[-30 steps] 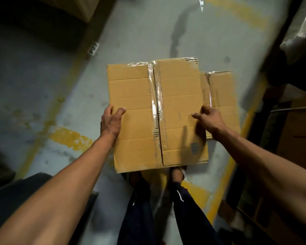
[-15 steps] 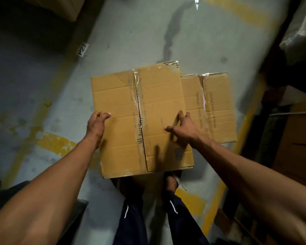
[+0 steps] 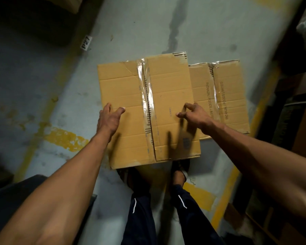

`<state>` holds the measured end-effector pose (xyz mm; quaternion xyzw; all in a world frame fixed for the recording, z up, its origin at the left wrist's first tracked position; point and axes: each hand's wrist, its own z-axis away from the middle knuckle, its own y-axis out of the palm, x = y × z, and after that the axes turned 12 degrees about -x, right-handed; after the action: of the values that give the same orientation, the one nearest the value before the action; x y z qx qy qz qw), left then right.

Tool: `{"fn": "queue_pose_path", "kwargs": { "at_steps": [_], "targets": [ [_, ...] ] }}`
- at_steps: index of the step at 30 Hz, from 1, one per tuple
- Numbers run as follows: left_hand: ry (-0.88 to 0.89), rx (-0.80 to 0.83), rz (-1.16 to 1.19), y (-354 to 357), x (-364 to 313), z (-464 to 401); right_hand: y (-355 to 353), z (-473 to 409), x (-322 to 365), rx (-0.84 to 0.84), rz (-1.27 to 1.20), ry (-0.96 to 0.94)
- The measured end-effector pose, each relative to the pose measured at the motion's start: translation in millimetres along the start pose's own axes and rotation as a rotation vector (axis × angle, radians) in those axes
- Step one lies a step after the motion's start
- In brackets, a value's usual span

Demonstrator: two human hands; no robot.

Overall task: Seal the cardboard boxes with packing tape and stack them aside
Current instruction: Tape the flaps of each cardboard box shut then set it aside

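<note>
Both hands are hovering over the nearer cardboard box [image 3: 168,96]: the left hand [image 3: 108,119] is reaching with straight fingers at its left flap, the right hand [image 3: 195,115] is spreading loosely curled fingers, seemingly gripping nothing. That taped box is sitting on the floor [image 3: 42,96], overlapping a second box [image 3: 228,92] at right.

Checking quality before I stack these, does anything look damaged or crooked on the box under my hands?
Yes. The near box has a crease torn across its far left corner, and its clear tape along the centre seam is wrinkled and runs slightly askew.
</note>
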<state>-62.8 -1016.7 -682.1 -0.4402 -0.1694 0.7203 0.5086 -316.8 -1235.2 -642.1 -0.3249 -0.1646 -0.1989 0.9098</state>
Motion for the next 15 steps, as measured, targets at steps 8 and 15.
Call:
{"fn": "queue_pose_path", "kwargs": {
  "at_steps": [8,15],
  "targets": [
    [-0.082,0.125,-0.108,-61.5,-2.2,113.1,-10.3,97.2,-2.4,-0.005,0.175,-0.167],
    [-0.126,0.085,0.08,-238.7,-9.6,346.3,-58.8,314.7,47.6,0.253,0.162,-0.282]
  ]
}}
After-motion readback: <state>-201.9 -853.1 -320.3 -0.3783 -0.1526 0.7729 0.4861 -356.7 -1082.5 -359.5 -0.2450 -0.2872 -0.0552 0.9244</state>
